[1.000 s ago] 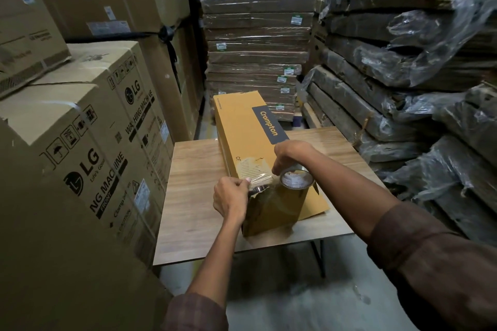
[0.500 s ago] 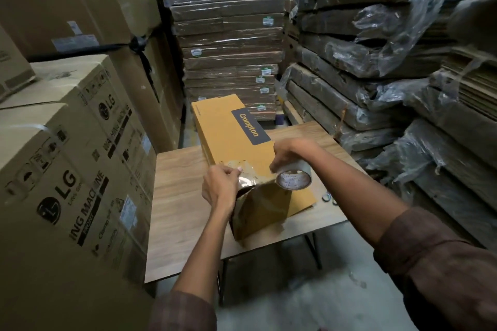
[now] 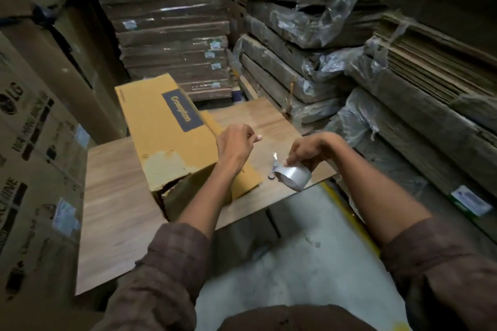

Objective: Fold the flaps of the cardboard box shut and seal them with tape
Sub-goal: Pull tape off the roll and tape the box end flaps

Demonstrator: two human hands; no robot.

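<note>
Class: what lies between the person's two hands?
In the head view, only bare tabletop shows between the left hand and the right hand, which holds the tape roll.

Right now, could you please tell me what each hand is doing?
Left hand: fingers curled, whether it pinches anything cannot be told.
Right hand: holds the shiny roll of clear packing tape.

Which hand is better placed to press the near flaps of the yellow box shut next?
Left. The left hand holds nothing visible and hovers over the yellow box, closer to its gaping near end. The right hand is off to the side, its grip taken up by the tape roll.
</note>
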